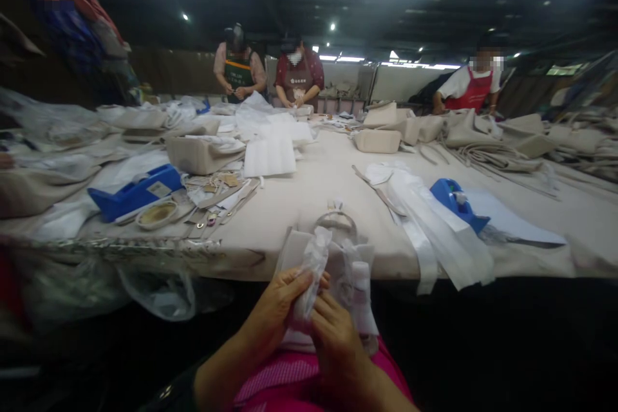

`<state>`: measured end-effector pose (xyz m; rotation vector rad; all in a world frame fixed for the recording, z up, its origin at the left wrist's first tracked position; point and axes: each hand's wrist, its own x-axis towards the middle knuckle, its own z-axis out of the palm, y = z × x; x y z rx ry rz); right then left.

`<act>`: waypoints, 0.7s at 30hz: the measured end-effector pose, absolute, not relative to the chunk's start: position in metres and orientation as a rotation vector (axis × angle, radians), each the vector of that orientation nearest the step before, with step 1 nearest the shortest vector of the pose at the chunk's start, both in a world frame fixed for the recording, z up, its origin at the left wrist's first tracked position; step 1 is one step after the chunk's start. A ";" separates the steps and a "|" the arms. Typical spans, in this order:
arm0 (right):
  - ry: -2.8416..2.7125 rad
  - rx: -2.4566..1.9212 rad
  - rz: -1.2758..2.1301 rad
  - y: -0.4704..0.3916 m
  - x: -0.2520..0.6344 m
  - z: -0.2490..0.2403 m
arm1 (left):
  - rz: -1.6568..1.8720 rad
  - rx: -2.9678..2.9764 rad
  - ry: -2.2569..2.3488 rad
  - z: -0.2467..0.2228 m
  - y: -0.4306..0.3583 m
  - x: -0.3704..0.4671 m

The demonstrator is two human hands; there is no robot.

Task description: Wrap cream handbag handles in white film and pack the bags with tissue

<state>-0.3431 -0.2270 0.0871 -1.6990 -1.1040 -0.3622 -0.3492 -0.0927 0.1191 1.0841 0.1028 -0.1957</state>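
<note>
Left hand (279,304) closed on the upper part of a crumpled white wrap (311,273), thumb on top. Right hand (335,327) has its fingers curled on the same wrap, lower down. The wrap sits upright-ish between the two, at the near edge of the surface (328,174). Contents of the wrap: can't tell.

Below the hands: pink garment (290,373) on the lap. Just right of the wrap: a white cylindrical item (360,290), blurred. Just beyond the wrap: a curved grey handle (337,221); what it attaches to is unclear.

Next row out, on the surface. Left: round tape roll (157,214), a pile of straps and tags (222,196), blue tape dispenser (138,193). Right: long white strips (432,225) hanging over the edge, second blue dispenser (458,205) beside them.

Further: boxy beige bag (203,156) at left, white foam sheet (270,156) beside it, beige piece (377,141) right of centre, heap of beige straps (499,156) at far right.

Far side: person in green apron (238,74), person in brown apron (299,77), person in red apron (470,87) off to the right.
</note>
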 end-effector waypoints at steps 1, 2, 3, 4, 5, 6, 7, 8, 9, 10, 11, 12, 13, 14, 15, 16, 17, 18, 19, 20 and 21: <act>-1.127 -1.711 -0.383 -0.227 -0.343 0.088 | -0.191 1.067 0.101 0.121 -0.092 -0.347; -1.088 -1.733 -0.364 -0.226 -0.343 0.089 | -0.176 1.051 0.104 0.122 -0.093 -0.345; -1.004 -1.760 -0.307 -0.226 -0.343 0.092 | -0.152 1.037 0.115 0.123 -0.094 -0.343; -0.901 -1.777 -0.228 -0.224 -0.344 0.094 | -0.129 1.029 0.130 0.122 -0.096 -0.341; -0.796 -1.785 -0.142 -0.223 -0.344 0.096 | -0.115 1.025 0.150 0.122 -0.098 -0.340; -0.705 -1.783 -0.070 -0.221 -0.345 0.098 | -0.112 1.023 0.166 0.121 -0.100 -0.339; -0.647 -1.776 -0.036 -0.219 -0.345 0.098 | -0.118 1.023 0.176 0.121 -0.101 -0.338; -0.637 -1.766 -0.052 -0.218 -0.345 0.098 | -0.130 1.023 0.177 0.121 -0.102 -0.337; -0.675 -1.759 -0.116 -0.217 -0.344 0.096 | -0.145 1.022 0.172 0.122 -0.102 -0.336; -0.747 -1.760 -0.212 -0.217 -0.343 0.093 | -0.172 1.020 0.163 0.123 -0.101 -0.334; -0.842 -1.769 -0.319 -0.217 -0.341 0.089 | -0.209 1.021 0.148 0.124 -0.099 -0.333; -0.946 -1.783 -0.424 -0.219 -0.338 0.085 | -0.249 1.023 0.129 0.125 -0.096 -0.331; -1.043 -1.804 -0.513 -0.220 -0.336 0.082 | -0.289 1.022 0.110 0.126 -0.094 -0.330; -1.116 -1.832 -0.577 -0.222 -0.333 0.079 | -0.320 1.021 0.095 0.126 -0.092 -0.329; -1.149 -1.861 -0.610 -0.224 -0.331 0.078 | -0.335 1.021 0.084 0.125 -0.090 -0.328; -1.142 -1.885 -0.595 -0.225 -0.330 0.077 | -0.328 1.023 0.084 0.124 -0.089 -0.328; -1.089 -1.901 -0.532 -0.226 -0.328 0.079 | -0.299 1.035 0.094 0.121 -0.090 -0.328; -0.981 -1.898 -0.420 -0.226 -0.328 0.081 | -0.257 1.063 0.111 0.118 -0.091 -0.328; -0.842 -1.860 -0.255 -0.225 -0.327 0.083 | -0.208 1.110 0.126 0.115 -0.093 -0.329; -0.695 -1.779 -0.059 -0.224 -0.327 0.086 | -0.159 1.169 0.135 0.111 -0.095 -0.330; -0.562 -1.662 0.139 -0.223 -0.326 0.089 | -0.115 1.229 0.136 0.108 -0.097 -0.331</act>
